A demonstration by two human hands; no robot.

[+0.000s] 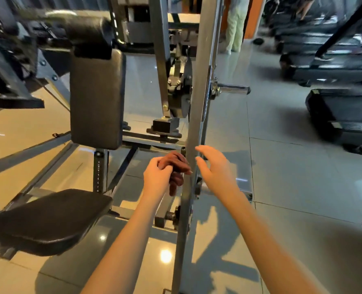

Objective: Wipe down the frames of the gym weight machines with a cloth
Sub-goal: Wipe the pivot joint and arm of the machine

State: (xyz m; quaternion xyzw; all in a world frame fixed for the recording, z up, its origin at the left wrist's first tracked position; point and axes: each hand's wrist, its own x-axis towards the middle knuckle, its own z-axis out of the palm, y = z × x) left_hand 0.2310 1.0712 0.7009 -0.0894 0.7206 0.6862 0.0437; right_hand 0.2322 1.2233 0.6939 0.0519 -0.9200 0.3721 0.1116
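Cloth (177,168), dark brown and bunched, is gripped in the curled fingers of the left hand (157,175), just beside the grey upright post (199,102) of the weight machine, low down near its base. The right hand (215,168) is held spread and relaxed at the post's other side; contact cannot be confirmed. The hanging tail could be snagged on the bolted fittings (176,215) below, and little surface would be wiped by so tight a bunch. Small markings are printed on the seat post (99,172), but nothing can be read.

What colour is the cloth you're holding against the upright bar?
Dark reddish-brown, plain, no visible pattern. The cloth, bunched in the left hand, shows in the head view.
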